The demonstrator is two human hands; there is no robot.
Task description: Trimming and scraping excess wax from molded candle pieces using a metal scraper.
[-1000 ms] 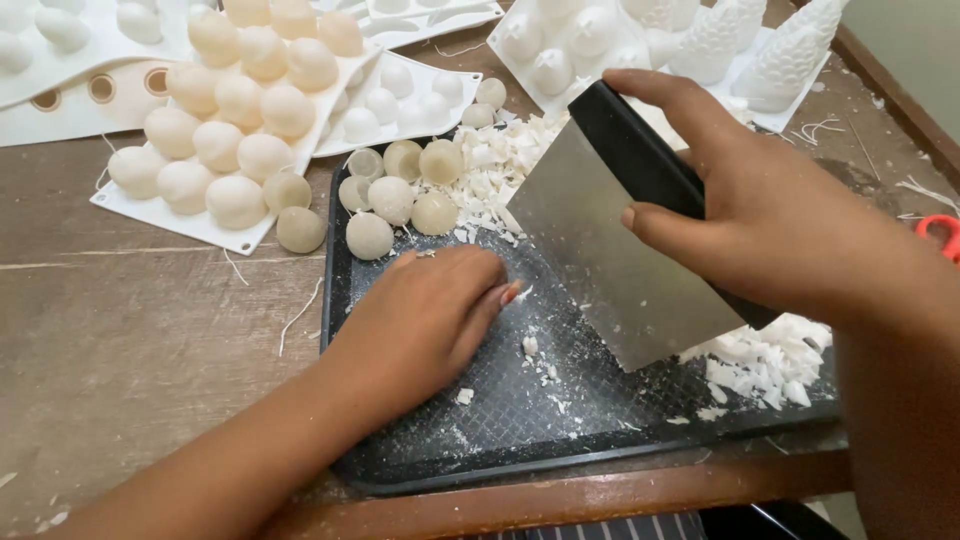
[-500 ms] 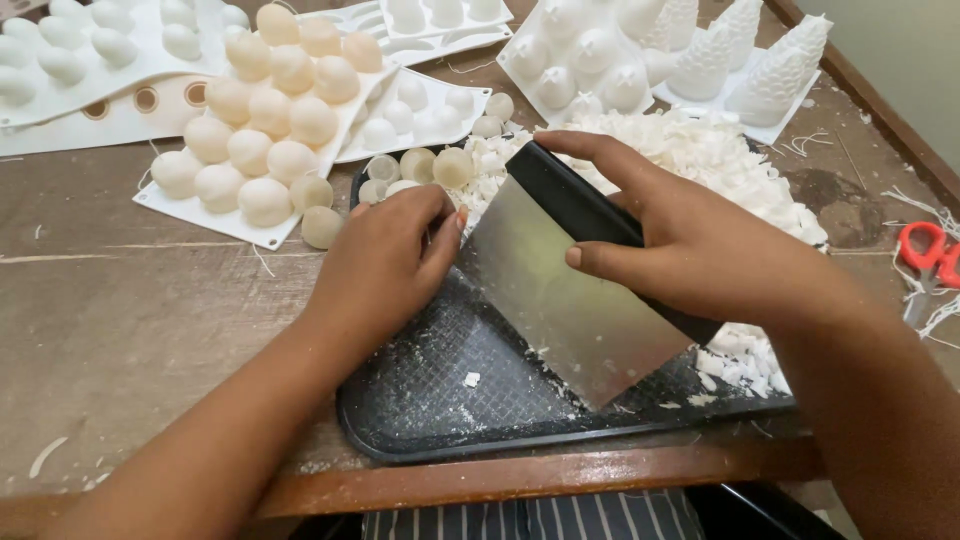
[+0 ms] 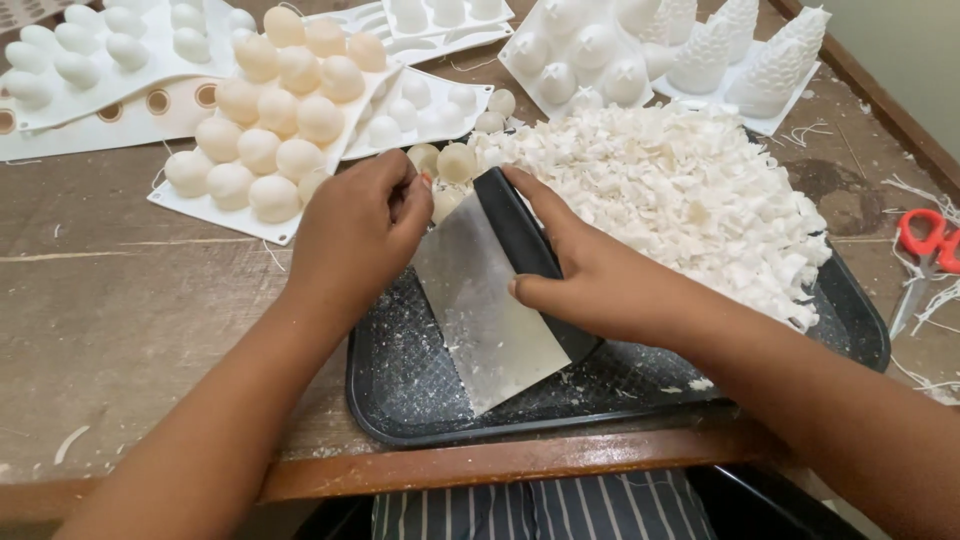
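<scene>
Right hand [image 3: 590, 285]: gripping bench scraper [image 3: 490, 310] by black handle, blade tilted onto black tray [image 3: 860, 320]. Left hand [image 3: 355, 235]: fingers curled on blade's top corner (beside wax balls [image 3: 455, 162]). Wax shavings [image 3: 680, 200] heaped in tray, on tabletop [image 3: 110, 310].

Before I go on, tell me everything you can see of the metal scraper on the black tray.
The scraper is a flat rectangular blade, dull grey metal as it looks, with a black rolled grip along its upper edge. It is dusted with white flecks. It tilts over the black tray, lower corner pointing towards the tray's near rim. The right hand clasps the grip, thumb on the blade face; the left hand touches the blade's upper left edge. White shavings are heaped just behind it.
</scene>
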